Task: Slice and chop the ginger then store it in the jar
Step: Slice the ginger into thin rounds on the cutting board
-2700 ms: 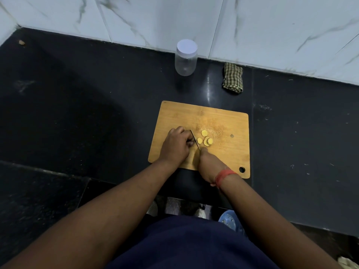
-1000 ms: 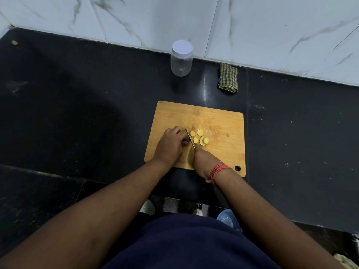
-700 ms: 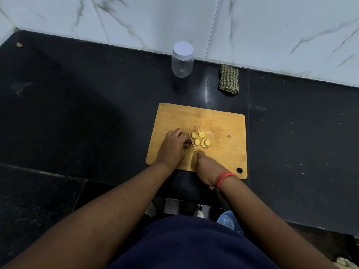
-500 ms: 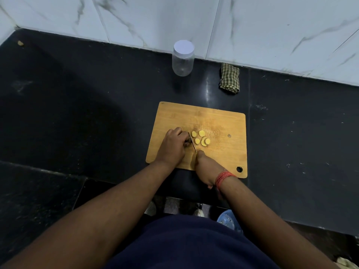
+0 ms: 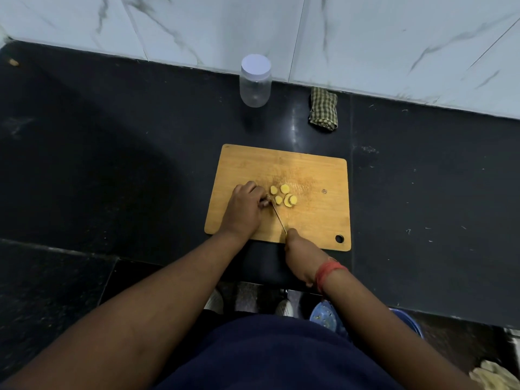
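Several yellow ginger slices (image 5: pixel 284 195) lie near the middle of a wooden cutting board (image 5: pixel 315 175). My left hand (image 5: pixel 244 209) rests on the board's left part with fingers curled round the ginger piece (image 5: pixel 266 202), which it mostly hides. My right hand (image 5: pixel 302 251) grips a knife handle at the board's near edge; the thin blade (image 5: pixel 278 216) runs from it up to the ginger at my left fingertips. A clear plastic jar (image 5: pixel 255 81) with a white lid on stands upright at the back by the wall.
The board lies on a black stone counter (image 5: pixel 112 164) backed by a white marble wall. A folded green checked cloth (image 5: pixel 323 109) lies right of the jar. Below the counter edge are shoes and a blue bucket (image 5: pixel 326 318).
One more ginger slice has joined the pile compared with the earliest frame. Both hands stay in place with the blade at the ginger; the view shifted slightly.
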